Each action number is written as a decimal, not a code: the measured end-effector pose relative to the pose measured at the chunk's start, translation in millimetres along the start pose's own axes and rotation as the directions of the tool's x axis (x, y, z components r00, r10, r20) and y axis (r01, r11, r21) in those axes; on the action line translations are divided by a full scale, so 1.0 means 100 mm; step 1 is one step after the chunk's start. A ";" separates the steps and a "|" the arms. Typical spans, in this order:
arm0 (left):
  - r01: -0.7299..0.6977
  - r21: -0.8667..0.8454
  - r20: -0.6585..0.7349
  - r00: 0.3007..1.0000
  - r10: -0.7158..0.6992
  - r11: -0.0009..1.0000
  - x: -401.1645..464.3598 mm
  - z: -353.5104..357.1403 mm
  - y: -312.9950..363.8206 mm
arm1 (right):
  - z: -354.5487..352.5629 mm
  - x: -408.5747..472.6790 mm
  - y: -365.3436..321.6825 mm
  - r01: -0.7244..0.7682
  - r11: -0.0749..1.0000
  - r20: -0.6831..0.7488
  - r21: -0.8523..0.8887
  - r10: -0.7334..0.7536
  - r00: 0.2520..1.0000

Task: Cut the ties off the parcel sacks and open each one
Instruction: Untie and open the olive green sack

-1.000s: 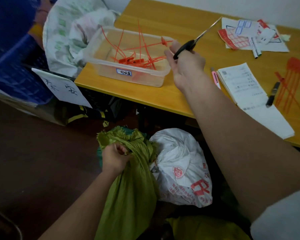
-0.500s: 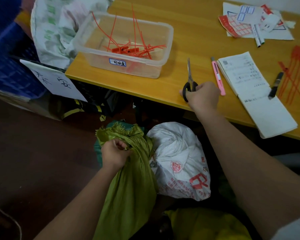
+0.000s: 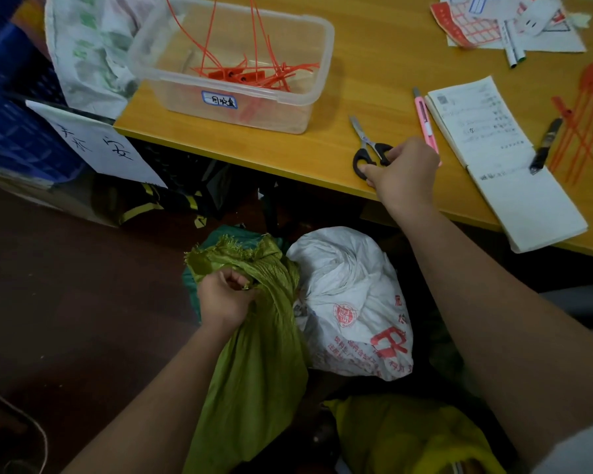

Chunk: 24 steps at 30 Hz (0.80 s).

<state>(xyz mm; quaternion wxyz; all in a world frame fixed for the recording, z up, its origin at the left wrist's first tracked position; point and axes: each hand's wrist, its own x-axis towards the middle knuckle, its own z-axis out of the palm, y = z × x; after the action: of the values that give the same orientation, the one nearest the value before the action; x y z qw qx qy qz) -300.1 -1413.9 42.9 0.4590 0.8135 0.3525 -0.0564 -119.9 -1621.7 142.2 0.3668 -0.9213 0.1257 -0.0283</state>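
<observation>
While the left hand (image 3: 224, 297) grips the green sack (image 3: 254, 354), the right hand (image 3: 404, 172) holds the scissors (image 3: 368, 147).

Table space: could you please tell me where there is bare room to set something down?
Bare wood lies between the plastic tub, the scissors and the scattered papers. The right end is crowded by the notebook and red ties.

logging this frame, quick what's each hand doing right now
Left hand: fingers curled, gripping the gathered neck of the green sack.
Right hand: at the handles of the scissors on the table; grip unclear.
</observation>
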 end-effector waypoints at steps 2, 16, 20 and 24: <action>0.014 -0.012 -0.014 1.000 -0.014 1.000 -0.03 -0.01 -0.03 | 0.02 -0.05 0.01 0.028 0.999 -0.036 -0.018 -0.029 0.999; 0.078 -0.177 0.159 0.986 -0.049 0.981 -0.10 -0.03 -0.37 | 0.69 -1.44 0.62 0.038 0.996 0.446 0.076 -0.068 0.893; 0.030 -0.205 0.429 0.901 0.063 0.978 -0.09 -0.26 -0.60 | 1.04 -2.00 0.76 -0.411 0.903 0.669 0.125 0.229 0.707; 0.048 -0.228 0.641 0.760 0.113 0.973 -0.10 -0.61 -0.92 | 1.45 -2.57 0.78 -0.549 0.796 0.508 0.255 0.372 0.777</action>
<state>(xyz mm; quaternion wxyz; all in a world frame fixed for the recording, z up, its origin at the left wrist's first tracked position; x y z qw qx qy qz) -379.3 -1340.9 17.0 0.6445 0.6907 0.1615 -0.2853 -363.7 -1514.0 -6.7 0.5560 -0.7509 0.2590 0.2450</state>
